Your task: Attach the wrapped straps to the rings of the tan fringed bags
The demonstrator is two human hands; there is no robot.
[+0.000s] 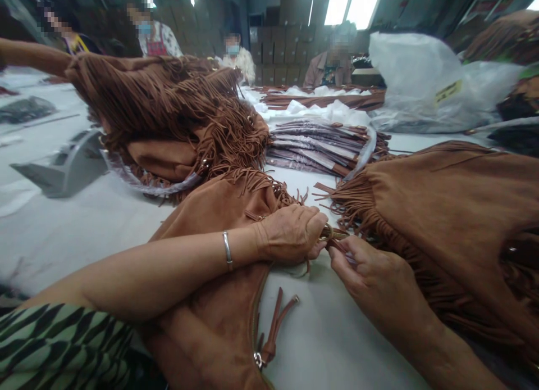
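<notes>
A brown suede fringed bag (202, 300) lies on the white table before me. My left hand (292, 232), a silver bangle at its wrist, is closed at the bag's far right corner, by a gold-coloured metal ring (327, 231). Just right of it, my right hand (370, 266) pinches a narrow brown strap (339, 234) that runs to the ring. The fingertips of both hands nearly meet, and part of what they grip is hidden. Along the bag's near edge runs a zipper with a silver slider (257, 359) and a brown leather pull (275, 334).
A pile of fringed bags (168, 109) rises at left, another person's arm (33, 55) reaching to it. More fringed suede (455, 193) lies at right. Plastic-wrapped straps (315, 145) and a clear plastic bag (421, 81) lie beyond. Several people sit or stand across the table (320, 322).
</notes>
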